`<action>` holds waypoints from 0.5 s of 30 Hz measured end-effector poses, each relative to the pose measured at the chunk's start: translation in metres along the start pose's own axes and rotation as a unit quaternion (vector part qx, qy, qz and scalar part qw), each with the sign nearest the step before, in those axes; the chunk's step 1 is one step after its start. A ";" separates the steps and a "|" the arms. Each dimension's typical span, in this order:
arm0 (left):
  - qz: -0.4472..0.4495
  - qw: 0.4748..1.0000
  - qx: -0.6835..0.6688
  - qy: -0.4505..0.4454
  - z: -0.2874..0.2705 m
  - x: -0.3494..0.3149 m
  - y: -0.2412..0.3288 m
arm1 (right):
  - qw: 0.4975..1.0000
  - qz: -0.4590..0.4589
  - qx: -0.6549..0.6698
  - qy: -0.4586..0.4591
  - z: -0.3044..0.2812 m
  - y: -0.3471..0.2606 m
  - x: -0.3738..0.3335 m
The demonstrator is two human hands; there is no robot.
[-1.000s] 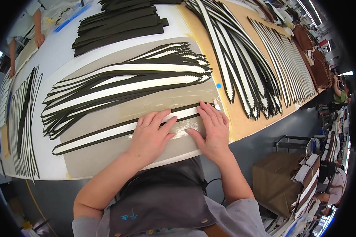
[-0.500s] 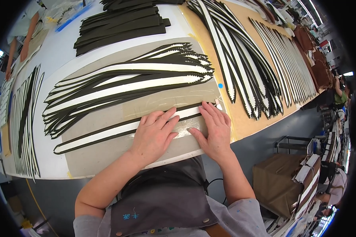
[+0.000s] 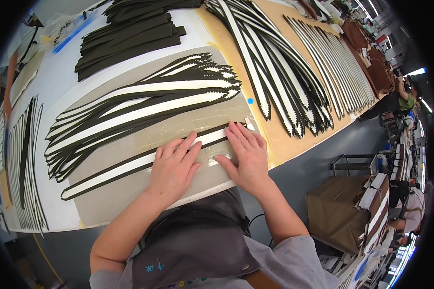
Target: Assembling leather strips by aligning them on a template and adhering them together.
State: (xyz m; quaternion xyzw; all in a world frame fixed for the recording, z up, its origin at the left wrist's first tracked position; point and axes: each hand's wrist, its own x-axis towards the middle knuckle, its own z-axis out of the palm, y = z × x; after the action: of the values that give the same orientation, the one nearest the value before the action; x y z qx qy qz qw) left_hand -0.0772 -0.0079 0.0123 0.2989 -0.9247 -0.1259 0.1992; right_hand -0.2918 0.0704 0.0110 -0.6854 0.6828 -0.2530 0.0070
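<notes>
One long strip, black-edged with a white middle band and a rounded left end, lies straight across a grey mat. Flat on its middle part rests my left hand, fingers stretched out. My right hand presses on the strip's right part with fingers extended and thumb apart; it hides some of that end. Just past its fingertips lies a small white piece. Glossy clear film or tape covers the mat around the strip. Behind my hands spreads a bundle of similar strips with jagged right ends.
Plain black strips are stacked at the back. On the tan board lie a pile of black-and-white strips and a row of thinner ones. More strips lie far left, near another person's arms.
The whole view has shifted and tilted slightly, so things appear further left. Both hands stay flat on the strip, with little visible movement along it.
</notes>
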 end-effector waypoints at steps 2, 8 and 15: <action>-0.002 1.000 -0.002 0.002 0.001 0.000 0.000 | 1.000 0.000 -0.001 -0.001 0.000 0.000 0.000; -0.006 1.000 -0.003 0.002 -0.002 -0.001 -0.001 | 1.000 -0.008 0.002 -0.002 0.001 0.000 0.001; -0.006 1.000 0.006 0.000 0.000 -0.001 0.000 | 1.000 0.000 -0.012 -0.009 0.001 0.000 0.001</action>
State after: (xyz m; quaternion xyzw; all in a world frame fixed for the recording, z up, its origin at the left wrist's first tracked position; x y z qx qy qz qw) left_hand -0.0768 -0.0072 0.0119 0.3061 -0.9235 -0.1218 0.1967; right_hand -0.2915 0.0695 0.0107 -0.6877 0.6856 -0.2387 0.0045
